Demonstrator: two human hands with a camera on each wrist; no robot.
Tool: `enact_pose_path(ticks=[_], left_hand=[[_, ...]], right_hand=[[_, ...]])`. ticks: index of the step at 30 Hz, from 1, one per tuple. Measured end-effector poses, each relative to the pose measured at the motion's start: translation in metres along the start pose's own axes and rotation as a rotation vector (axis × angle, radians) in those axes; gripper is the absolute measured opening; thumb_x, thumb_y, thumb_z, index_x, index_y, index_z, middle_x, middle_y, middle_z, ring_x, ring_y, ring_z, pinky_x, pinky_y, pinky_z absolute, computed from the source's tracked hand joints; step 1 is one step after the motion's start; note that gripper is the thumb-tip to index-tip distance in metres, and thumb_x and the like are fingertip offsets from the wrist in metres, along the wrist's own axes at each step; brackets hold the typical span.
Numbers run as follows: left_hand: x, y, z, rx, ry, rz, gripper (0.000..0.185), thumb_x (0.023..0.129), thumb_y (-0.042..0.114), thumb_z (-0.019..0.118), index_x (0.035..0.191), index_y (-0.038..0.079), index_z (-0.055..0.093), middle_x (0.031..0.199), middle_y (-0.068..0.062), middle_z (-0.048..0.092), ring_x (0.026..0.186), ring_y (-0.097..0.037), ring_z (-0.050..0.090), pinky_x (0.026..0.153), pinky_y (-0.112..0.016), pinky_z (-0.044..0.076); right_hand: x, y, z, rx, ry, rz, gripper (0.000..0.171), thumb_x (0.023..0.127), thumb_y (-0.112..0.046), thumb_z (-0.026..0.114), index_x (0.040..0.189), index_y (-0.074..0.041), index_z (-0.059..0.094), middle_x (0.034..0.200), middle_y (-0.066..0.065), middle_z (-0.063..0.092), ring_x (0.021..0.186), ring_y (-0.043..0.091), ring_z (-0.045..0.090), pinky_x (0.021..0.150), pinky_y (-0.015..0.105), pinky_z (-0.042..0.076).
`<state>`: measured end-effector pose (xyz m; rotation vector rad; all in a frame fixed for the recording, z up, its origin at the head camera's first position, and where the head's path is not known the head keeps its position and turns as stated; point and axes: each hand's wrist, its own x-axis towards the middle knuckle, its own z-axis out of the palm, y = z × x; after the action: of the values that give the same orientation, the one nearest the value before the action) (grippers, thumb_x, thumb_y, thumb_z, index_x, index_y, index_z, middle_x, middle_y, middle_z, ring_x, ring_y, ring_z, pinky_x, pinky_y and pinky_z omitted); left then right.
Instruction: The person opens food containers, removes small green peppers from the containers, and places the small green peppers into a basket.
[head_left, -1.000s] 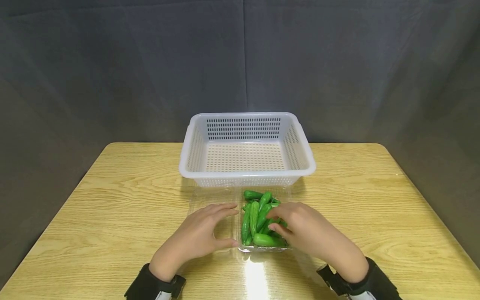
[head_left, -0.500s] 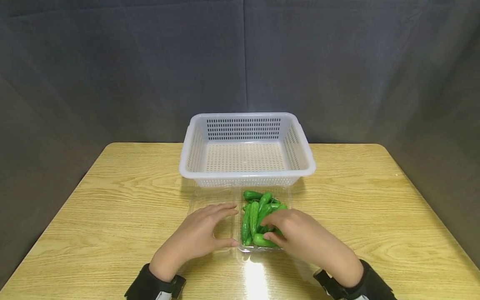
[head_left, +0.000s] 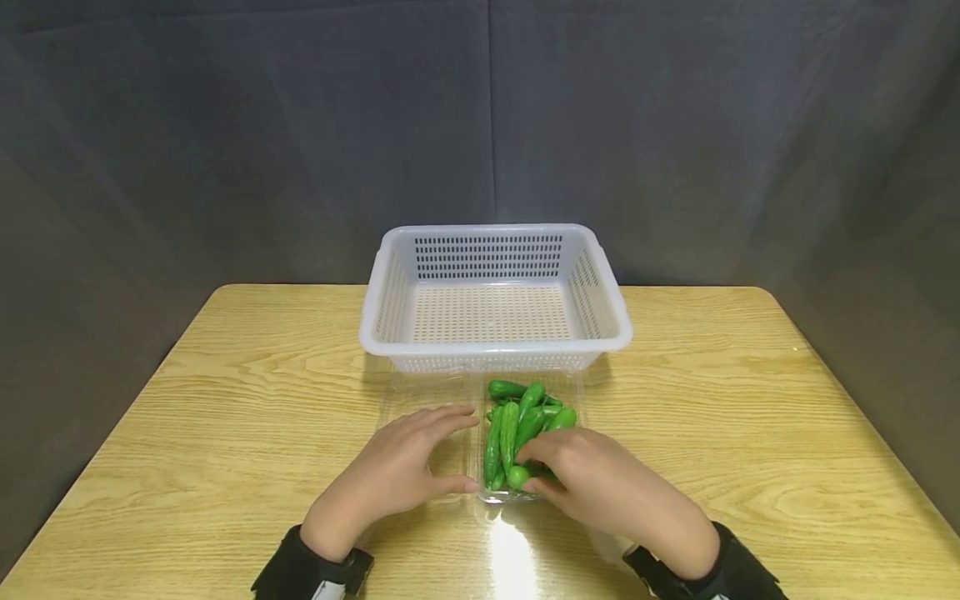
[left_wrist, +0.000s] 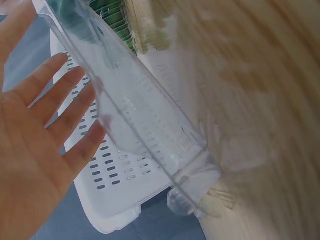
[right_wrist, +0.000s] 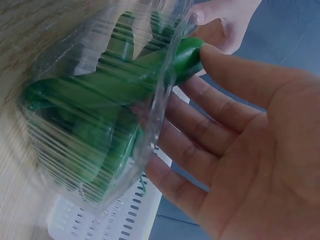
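A clear plastic clamshell tray (head_left: 491, 493) lies open on the wooden table (head_left: 247, 417) and holds several green cucumbers (head_left: 510, 429). My right hand (head_left: 534, 471) reaches into its near end, and the fingers and thumb curl round the crosswise cucumber (head_left: 517, 477) there. In the right wrist view a fingertip of that hand (right_wrist: 235, 150) touches the cucumber's end (right_wrist: 186, 56) at the tray wall (right_wrist: 90, 165). My left hand (head_left: 442, 454) rests flat on the tray's open lid (head_left: 397, 400); its straight, spread fingers (left_wrist: 60, 125) lie against the clear lid (left_wrist: 145, 120).
A white slotted basket (head_left: 495, 342) with nothing in it stands just beyond the tray, near the table's far edge; it also shows behind the lid as the basket (left_wrist: 120, 195). Bare table lies to the left and right. A dark curtain hangs behind.
My right hand has slid left and nearer over the tray, now covering most of the crosswise cucumber and uncovering one on the right. The left hand has stayed put.
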<state>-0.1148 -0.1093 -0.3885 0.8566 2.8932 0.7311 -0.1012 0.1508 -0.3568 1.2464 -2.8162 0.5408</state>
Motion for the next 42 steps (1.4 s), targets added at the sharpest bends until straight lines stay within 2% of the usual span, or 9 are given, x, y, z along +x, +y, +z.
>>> enact_pose_path(ticks=[11, 15, 22, 27, 34, 42], left_hand=[[0.000, -0.001, 0.001, 0.006, 0.000, 0.055, 0.070, 0.080, 0.056, 0.074, 0.138, 0.020, 0.059, 0.149, -0.002, 0.048, 0.133, -0.031, 0.047, 0.107, -0.057, 0.038], [0.000, 0.000, 0.000, -0.002, -0.016, 0.051, 0.073, 0.079, 0.056, 0.075, 0.141, 0.022, 0.057, 0.150, -0.002, 0.047, 0.134, -0.030, 0.046, 0.108, -0.057, 0.037], [0.000, 0.001, -0.002, -0.031, -0.038, 0.024, 0.087, 0.071, 0.056, 0.082, 0.146, 0.023, 0.051, 0.153, -0.002, 0.043, 0.136, -0.030, 0.044, 0.108, -0.058, 0.036], [0.001, 0.003, 0.001, -0.032, -0.047, 0.024, 0.086, 0.072, 0.055, 0.082, 0.146, 0.023, 0.051, 0.153, -0.002, 0.042, 0.136, -0.031, 0.044, 0.108, -0.059, 0.035], [0.000, 0.003, 0.002, 0.000, -0.041, 0.016, 0.085, 0.073, 0.055, 0.081, 0.145, 0.023, 0.051, 0.153, -0.002, 0.043, 0.134, -0.031, 0.045, 0.107, -0.058, 0.037], [0.000, 0.005, 0.004, -0.009, -0.017, 0.034, 0.082, 0.075, 0.055, 0.080, 0.144, 0.021, 0.052, 0.153, -0.001, 0.043, 0.134, -0.030, 0.046, 0.107, -0.057, 0.037]], right_hand=[[-0.002, -0.002, 0.003, 0.022, -0.003, -0.010, 0.022, 0.084, -0.012, 0.079, 0.105, -0.010, 0.072, 0.100, -0.004, 0.070, 0.091, 0.010, 0.065, 0.080, 0.032, 0.056], [-0.002, -0.003, 0.002, 0.018, -0.001, -0.011, 0.024, 0.082, -0.010, 0.080, 0.105, -0.010, 0.072, 0.101, -0.004, 0.070, 0.091, 0.010, 0.065, 0.080, 0.031, 0.056], [-0.001, -0.003, -0.001, 0.015, 0.005, -0.021, 0.025, 0.083, -0.010, 0.080, 0.106, -0.009, 0.072, 0.102, -0.003, 0.070, 0.092, 0.010, 0.065, 0.081, 0.031, 0.056], [-0.002, -0.004, -0.002, 0.031, 0.010, -0.024, 0.025, 0.084, -0.010, 0.079, 0.108, -0.009, 0.072, 0.103, -0.003, 0.071, 0.094, 0.010, 0.066, 0.083, 0.030, 0.056], [0.000, -0.009, -0.004, 0.007, 0.077, -0.087, 0.026, 0.087, -0.014, 0.077, 0.112, -0.009, 0.071, 0.106, -0.001, 0.071, 0.098, 0.012, 0.066, 0.085, 0.031, 0.055], [0.000, -0.015, -0.004, -0.028, 0.145, -0.152, 0.025, 0.089, -0.018, 0.076, 0.111, -0.009, 0.071, 0.101, -0.003, 0.069, 0.093, 0.011, 0.065, 0.084, 0.030, 0.055]])
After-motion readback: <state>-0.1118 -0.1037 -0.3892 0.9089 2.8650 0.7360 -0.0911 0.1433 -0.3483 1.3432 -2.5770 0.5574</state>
